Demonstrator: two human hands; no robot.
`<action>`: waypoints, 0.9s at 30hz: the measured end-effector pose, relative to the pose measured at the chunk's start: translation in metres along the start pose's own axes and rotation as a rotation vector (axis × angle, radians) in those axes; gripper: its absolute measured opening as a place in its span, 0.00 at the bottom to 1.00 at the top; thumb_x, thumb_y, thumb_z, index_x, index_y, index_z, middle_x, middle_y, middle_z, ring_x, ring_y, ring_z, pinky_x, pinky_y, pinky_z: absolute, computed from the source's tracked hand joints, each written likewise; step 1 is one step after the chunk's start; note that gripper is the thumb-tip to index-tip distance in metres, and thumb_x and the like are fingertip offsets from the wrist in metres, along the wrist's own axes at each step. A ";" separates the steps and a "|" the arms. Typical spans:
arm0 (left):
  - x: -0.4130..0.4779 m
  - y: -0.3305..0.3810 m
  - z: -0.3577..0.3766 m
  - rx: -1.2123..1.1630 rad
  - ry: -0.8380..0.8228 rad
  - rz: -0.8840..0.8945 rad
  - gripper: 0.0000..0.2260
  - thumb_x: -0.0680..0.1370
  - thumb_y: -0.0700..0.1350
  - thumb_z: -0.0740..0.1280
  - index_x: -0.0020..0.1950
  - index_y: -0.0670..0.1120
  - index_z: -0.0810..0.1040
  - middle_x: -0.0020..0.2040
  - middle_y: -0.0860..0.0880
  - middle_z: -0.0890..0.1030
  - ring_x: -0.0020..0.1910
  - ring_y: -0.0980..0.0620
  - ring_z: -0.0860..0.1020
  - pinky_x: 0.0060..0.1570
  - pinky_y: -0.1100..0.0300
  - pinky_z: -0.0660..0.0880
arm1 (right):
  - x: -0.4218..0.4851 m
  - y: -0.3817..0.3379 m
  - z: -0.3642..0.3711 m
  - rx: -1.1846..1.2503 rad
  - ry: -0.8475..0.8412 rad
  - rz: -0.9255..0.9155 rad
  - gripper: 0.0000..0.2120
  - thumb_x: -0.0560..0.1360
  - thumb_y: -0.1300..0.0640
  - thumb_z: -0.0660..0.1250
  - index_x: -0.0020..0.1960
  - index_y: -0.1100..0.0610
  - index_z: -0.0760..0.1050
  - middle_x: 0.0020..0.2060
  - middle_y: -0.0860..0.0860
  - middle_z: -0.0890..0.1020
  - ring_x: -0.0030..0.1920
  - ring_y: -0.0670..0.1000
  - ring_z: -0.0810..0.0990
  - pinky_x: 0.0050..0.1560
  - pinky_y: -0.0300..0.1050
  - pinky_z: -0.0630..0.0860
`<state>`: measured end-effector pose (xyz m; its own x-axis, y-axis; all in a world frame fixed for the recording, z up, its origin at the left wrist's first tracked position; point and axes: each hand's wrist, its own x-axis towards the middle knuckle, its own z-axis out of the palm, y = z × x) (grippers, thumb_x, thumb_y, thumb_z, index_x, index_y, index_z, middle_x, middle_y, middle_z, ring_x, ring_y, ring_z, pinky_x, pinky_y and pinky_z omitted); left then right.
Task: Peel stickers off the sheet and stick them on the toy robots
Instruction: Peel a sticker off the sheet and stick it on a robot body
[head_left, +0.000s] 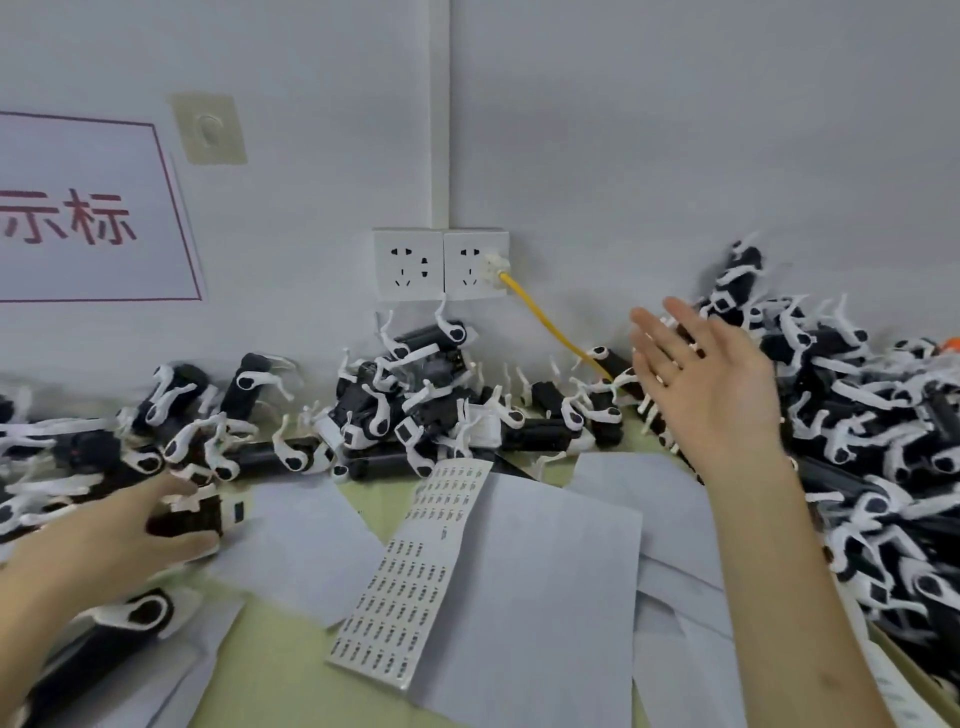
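A long white paper sheet of small printed stickers (415, 571) is being left lying on loose white papers (545, 597). A black-and-white plastic toy robot (208, 512) is being gripped by the left hand (104, 540). The right hand (711, 374) is being held open, fingers spread, above heaped toy robots (883, 441).
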<state>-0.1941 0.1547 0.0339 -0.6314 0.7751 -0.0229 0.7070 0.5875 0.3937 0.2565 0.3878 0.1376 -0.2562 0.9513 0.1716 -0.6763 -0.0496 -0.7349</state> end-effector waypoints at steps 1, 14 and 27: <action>-0.005 0.006 -0.003 0.022 -0.061 -0.048 0.19 0.70 0.56 0.80 0.56 0.63 0.75 0.48 0.55 0.84 0.47 0.49 0.82 0.51 0.51 0.78 | -0.001 0.002 0.002 -0.017 0.039 -0.006 0.19 0.85 0.51 0.55 0.69 0.58 0.75 0.58 0.56 0.85 0.53 0.53 0.85 0.55 0.45 0.79; -0.042 0.071 -0.021 -0.287 0.422 0.094 0.06 0.80 0.42 0.70 0.46 0.51 0.85 0.37 0.55 0.86 0.39 0.54 0.83 0.41 0.57 0.76 | -0.001 0.018 0.011 -0.132 0.044 0.033 0.11 0.81 0.55 0.59 0.47 0.53 0.80 0.38 0.48 0.83 0.37 0.48 0.79 0.45 0.40 0.74; -0.070 0.115 -0.037 -0.821 0.532 0.377 0.08 0.84 0.45 0.67 0.51 0.55 0.84 0.41 0.57 0.88 0.46 0.60 0.86 0.45 0.62 0.77 | -0.022 0.064 0.066 -0.524 -0.352 0.083 0.15 0.83 0.60 0.59 0.47 0.54 0.83 0.41 0.53 0.85 0.38 0.51 0.82 0.43 0.45 0.75</action>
<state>-0.0804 0.1593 0.1152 -0.6144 0.5563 0.5595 0.5792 -0.1635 0.7987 0.1733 0.3437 0.1294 -0.5651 0.7892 0.2405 -0.2400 0.1216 -0.9631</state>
